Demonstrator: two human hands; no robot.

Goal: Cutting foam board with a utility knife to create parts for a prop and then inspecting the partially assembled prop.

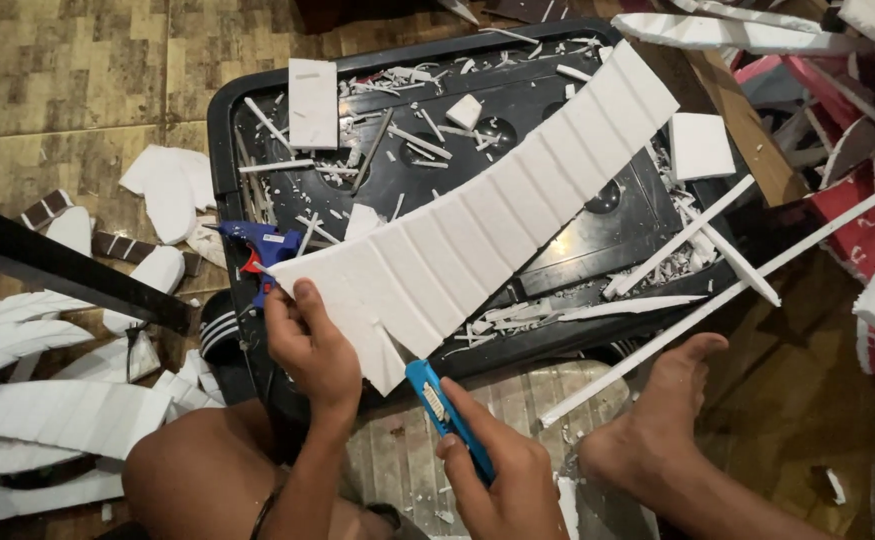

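My left hand (309, 345) grips the near end of a long curved white foam piece (487, 205) scored with parallel lines. The piece reaches up and right over a black plastic tray (219, 140). My right hand (502, 480) is closed around a blue utility knife (442, 410), whose tip sits just below the foam's cut lower edge. A blue glue gun (260, 248) lies on the tray's left rim, right above my left hand.
Foam strips and scraps litter the tray, with a white foam block (699, 145) at its right. Curved white foam cutouts (57, 410) lie on the floor at left. My bare foot (657, 420) rests at right. A dark bar (57, 265) crosses the left side.
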